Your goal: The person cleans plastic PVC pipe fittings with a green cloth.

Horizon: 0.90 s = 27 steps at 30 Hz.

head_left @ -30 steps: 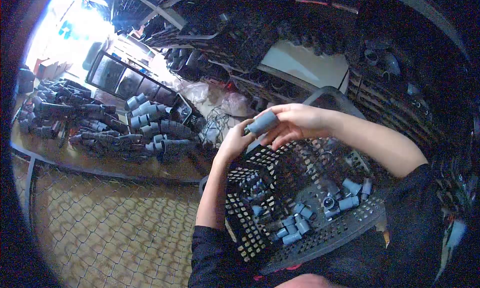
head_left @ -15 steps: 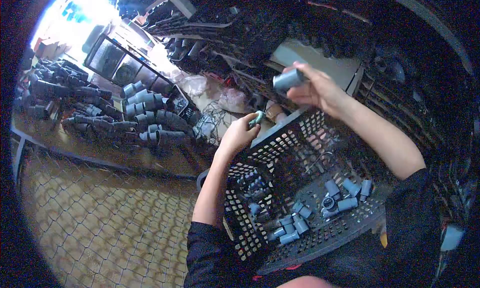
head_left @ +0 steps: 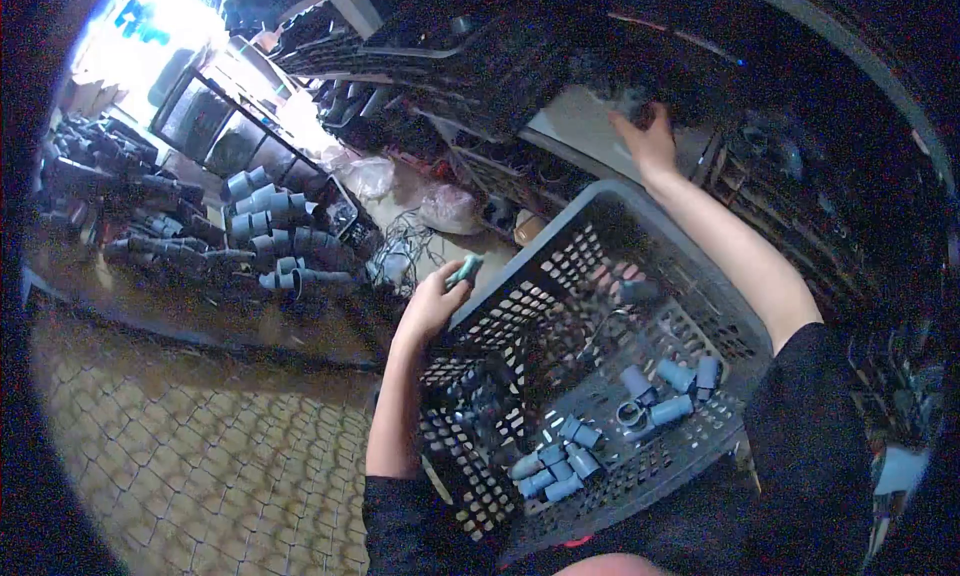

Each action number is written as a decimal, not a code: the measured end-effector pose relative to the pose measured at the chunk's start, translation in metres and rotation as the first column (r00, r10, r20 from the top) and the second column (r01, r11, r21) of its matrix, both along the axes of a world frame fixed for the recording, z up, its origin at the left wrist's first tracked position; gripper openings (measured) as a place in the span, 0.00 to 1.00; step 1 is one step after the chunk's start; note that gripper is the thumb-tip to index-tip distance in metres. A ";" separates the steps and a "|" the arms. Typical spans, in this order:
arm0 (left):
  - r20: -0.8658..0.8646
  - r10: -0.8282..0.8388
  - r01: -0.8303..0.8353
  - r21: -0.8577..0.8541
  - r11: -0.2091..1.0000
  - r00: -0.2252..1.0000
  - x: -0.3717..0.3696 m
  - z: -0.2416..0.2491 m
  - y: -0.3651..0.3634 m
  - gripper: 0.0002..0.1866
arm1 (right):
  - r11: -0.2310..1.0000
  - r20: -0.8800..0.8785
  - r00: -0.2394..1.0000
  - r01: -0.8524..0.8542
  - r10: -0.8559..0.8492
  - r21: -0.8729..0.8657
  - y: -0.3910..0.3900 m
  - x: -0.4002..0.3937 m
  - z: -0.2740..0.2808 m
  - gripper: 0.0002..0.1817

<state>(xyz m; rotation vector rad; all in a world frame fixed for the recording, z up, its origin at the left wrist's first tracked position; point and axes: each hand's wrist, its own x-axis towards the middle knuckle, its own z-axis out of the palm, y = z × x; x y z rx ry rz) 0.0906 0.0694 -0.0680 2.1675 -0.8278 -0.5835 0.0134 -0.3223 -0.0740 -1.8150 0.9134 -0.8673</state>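
My left hand [head_left: 432, 304] is closed on a small pale-green object [head_left: 465, 271], beside the left rim of a black plastic basket [head_left: 590, 201]. What kind of object it is, I cannot make out. At the far shelf, my right hand [head_left: 652, 141] reaches out with thumb and fingers apart, close to dim grey pieces [head_left: 630, 101]. Several grey pipe fittings [head_left: 670, 411] lie in the basket's near right part, and another cluster of fittings [head_left: 560, 466] lies lower left. One blurred grey fitting [head_left: 635, 291] shows within the far part of the basket.
Grey fittings [head_left: 270, 221] are piled on a bench at the left. Plastic bags [head_left: 450, 208] and tangled dark strands [head_left: 400, 246] lie beyond the basket. A chain-link mesh [head_left: 200, 446] covers the lower left. Dark stacked racks [head_left: 800, 226] stand at the right.
My right hand has let go of the grey fitting and moved up and away to the shelf. A blurred fitting now shows in the basket. My left hand and the view have shifted slightly.
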 end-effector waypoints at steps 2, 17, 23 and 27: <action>-0.009 0.031 -0.031 0.027 0.999 0.999 -0.002 0.007 0.006 0.23 | 0.983 0.136 0.981 0.155 -0.141 -0.097 0.008 0.002 -0.006 0.39; -0.028 0.129 -0.129 0.020 0.991 0.991 0.003 -0.004 0.041 0.22 | 0.686 -0.517 0.586 0.095 -0.624 -0.721 -0.066 0.031 -0.098 0.37; -0.052 0.159 -0.155 0.082 0.985 0.986 -0.006 0.013 0.029 0.23 | 0.748 -0.237 0.773 0.409 -0.588 -0.523 -0.030 0.024 -0.073 0.38; -0.010 0.080 -0.079 0.074 0.994 0.997 -0.001 0.008 0.024 0.24 | 0.841 0.003 0.905 0.396 -0.425 -0.369 0.041 0.007 -0.014 0.38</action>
